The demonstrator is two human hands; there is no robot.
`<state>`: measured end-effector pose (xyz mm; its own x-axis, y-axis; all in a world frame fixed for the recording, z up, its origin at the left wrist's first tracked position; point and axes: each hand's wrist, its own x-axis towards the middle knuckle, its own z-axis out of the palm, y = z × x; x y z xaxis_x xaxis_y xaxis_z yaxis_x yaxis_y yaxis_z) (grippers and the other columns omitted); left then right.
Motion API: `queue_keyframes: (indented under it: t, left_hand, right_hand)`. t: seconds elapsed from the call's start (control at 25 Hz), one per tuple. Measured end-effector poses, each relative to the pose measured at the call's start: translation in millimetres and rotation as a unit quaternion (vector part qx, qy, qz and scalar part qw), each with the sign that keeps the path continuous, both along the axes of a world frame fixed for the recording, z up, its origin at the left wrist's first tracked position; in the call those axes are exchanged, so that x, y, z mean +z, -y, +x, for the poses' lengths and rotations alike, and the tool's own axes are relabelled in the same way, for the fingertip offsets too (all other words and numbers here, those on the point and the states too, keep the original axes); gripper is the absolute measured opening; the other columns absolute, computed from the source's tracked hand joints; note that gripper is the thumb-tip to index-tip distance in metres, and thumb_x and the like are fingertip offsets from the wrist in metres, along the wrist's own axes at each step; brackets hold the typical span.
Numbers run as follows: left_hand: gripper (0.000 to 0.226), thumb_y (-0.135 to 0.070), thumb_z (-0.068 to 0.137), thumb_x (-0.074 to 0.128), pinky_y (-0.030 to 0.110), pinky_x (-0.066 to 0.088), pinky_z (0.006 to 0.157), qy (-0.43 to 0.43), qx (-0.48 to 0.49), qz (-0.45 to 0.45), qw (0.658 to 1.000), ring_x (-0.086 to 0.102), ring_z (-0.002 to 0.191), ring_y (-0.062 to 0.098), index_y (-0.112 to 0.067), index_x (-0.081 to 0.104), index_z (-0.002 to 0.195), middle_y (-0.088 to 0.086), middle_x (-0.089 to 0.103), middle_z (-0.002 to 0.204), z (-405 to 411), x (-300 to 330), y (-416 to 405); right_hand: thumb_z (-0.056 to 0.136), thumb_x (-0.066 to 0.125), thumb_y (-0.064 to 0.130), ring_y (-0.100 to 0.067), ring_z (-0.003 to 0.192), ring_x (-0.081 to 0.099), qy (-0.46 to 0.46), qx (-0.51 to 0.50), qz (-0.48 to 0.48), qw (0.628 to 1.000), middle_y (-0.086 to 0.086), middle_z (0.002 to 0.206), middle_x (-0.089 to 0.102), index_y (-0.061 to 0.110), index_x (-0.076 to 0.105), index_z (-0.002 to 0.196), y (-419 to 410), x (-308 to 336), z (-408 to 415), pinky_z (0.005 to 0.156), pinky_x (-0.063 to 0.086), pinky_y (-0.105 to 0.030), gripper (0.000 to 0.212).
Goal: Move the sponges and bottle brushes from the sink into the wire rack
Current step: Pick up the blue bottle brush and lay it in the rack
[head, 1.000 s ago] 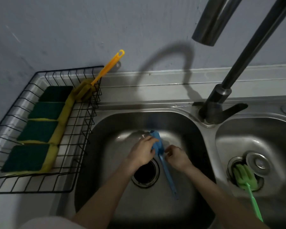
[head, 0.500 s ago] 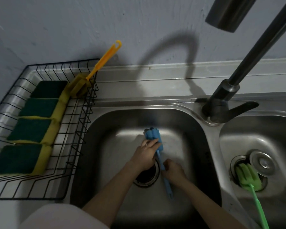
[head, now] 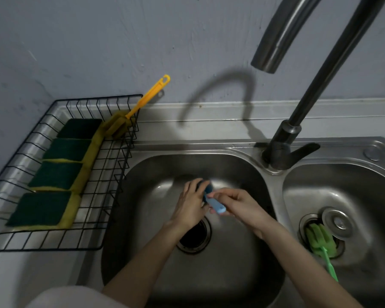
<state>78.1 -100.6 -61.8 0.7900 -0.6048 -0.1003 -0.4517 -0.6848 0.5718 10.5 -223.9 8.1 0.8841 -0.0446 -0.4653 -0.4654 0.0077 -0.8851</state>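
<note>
Both hands hold a blue bottle brush over the left sink basin. My left hand wraps its sponge head, and my right hand pinches the handle, which points toward me. A black wire rack on the left counter holds several green-and-yellow sponges in a row. A yellow bottle brush leans in the rack's far right corner. A green bottle brush lies in the right basin with its head on the drain.
A dark faucet rises between the basins, its spout arching overhead at the upper right. The left basin's open drain lies under my left wrist. A round strainer plug sits beside the green brush. A grey wall stands behind.
The blue brush has been lifted off the basin floor and tilted, its handle now pointing toward me. My right hand has moved up the handle, close to my left hand.
</note>
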Motion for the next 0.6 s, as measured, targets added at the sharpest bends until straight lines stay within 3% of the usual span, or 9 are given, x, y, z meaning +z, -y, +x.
queue_keyframes:
  t: [0.12,0.24,0.32,0.4,0.48,0.6]
  left_hand:
    - [0.068,-0.020,0.071,0.068,0.042,0.034,0.109,-0.024,0.042,-0.082,0.995,0.039,0.127,0.033,-0.005,0.040,0.131,0.020,0.044,0.136,2.0,22.2,7.0]
    - [0.059,-0.018,0.070,0.066,0.041,0.042,0.100,-0.038,0.083,-0.116,0.989,0.049,0.118,0.034,-0.003,0.045,0.123,0.021,0.052,0.126,5.3,51.6,8.7]
    - [0.043,-0.026,0.070,0.057,0.040,0.048,0.088,-0.011,0.054,-0.103,0.993,0.058,0.104,0.035,-0.002,0.055,0.106,0.020,0.062,0.108,5.7,66.1,6.3]
    - [0.041,-0.026,0.068,0.056,0.040,0.050,0.085,-0.003,0.036,-0.116,0.993,0.060,0.099,0.030,-0.006,0.057,0.103,0.017,0.064,0.104,1.8,79.6,1.0]
    - [0.046,-0.020,0.071,0.061,0.033,0.046,0.088,0.009,0.039,-0.156,0.987,0.055,0.104,0.024,-0.007,0.051,0.114,0.016,0.057,0.114,-2.7,93.8,-5.6]
    - [0.048,-0.012,0.074,0.065,0.012,0.031,0.079,0.063,0.050,-0.192,0.978,0.051,0.098,0.021,-0.002,0.048,0.118,0.019,0.053,0.113,-6.5,124.1,-17.9]
  right_hand:
    - [0.091,0.042,-0.002,0.005,0.053,0.063,0.100,-0.002,0.005,0.995,-0.006,0.074,0.062,0.006,0.060,0.099,-4.5,24.7,-0.7,0.056,0.049,-0.005,0.022]
    - [0.085,0.054,-0.002,0.002,0.055,0.062,0.195,-0.006,-0.027,0.981,-0.002,0.067,0.061,0.018,0.062,0.086,-7.6,47.8,-1.4,0.062,0.051,-0.010,0.021]
    - [0.081,0.063,0.010,-0.005,0.061,0.059,0.237,-0.002,-0.133,0.962,0.004,0.065,0.060,0.029,0.063,0.079,-9.1,58.9,-0.8,0.066,0.049,-0.020,0.019]
    - [0.079,0.066,0.017,-0.005,0.065,0.054,0.264,-0.007,-0.240,0.934,0.007,0.066,0.057,0.034,0.061,0.076,-10.6,74.5,-1.2,0.068,0.045,-0.022,0.018]
    - [0.080,0.065,0.016,0.000,0.063,0.052,0.311,-0.019,-0.293,0.904,0.010,0.069,0.052,0.032,0.059,0.076,-12.8,93.3,-2.0,0.065,0.043,-0.014,0.017]
    - [0.081,0.063,0.016,-0.002,0.073,0.057,0.362,-0.050,-0.298,0.882,0.001,0.081,0.056,0.013,0.064,0.083,-19.2,121.6,0.7,0.071,0.048,-0.019,0.003]
